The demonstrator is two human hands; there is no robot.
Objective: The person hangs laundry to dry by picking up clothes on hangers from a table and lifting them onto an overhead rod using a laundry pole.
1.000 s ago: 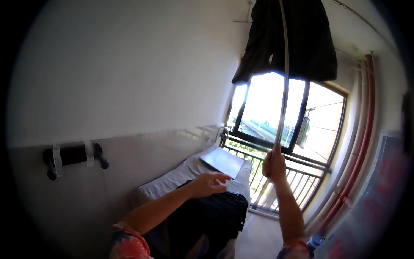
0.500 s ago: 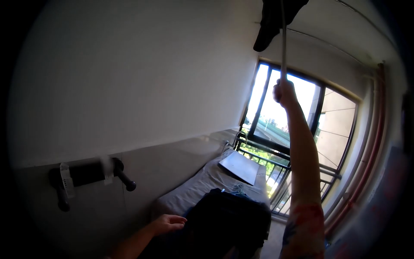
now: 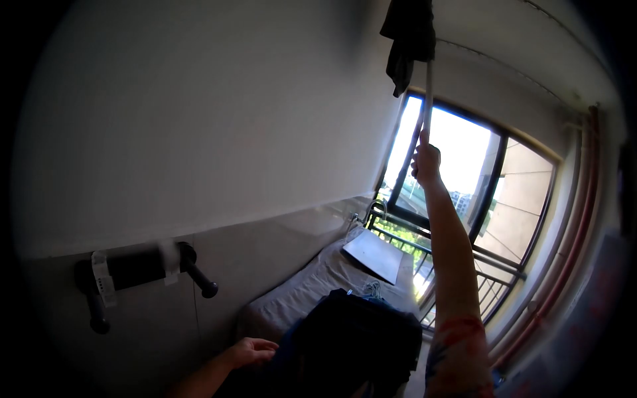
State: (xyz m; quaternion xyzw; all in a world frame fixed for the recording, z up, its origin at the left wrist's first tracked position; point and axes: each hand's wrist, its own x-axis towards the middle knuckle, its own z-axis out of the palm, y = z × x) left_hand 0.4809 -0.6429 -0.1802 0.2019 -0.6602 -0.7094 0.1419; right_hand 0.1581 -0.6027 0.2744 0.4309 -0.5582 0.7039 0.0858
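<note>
My right hand (image 3: 426,161) is raised in front of the window and wrapped round a thin pole (image 3: 428,99) that points up. At the pole's upper part hangs a dark garment (image 3: 410,33); how it is held there I cannot make out. My left hand (image 3: 252,351) is low, beside a pile of dark clothes (image 3: 358,338). Its fingers lie close together, bent toward the clothes; whether they hold any cloth is too dark to tell.
A covered surface (image 3: 292,292) by the wall bears a pale flat board (image 3: 375,255). On the left wall is a dark rack (image 3: 136,267) with two knobs. Window railings (image 3: 488,288) and a red pipe (image 3: 574,249) stand on the right.
The raised right hand has moved slightly down and left with the pole, and the dark garment has shifted left and lower. The left hand has moved slightly left and down.
</note>
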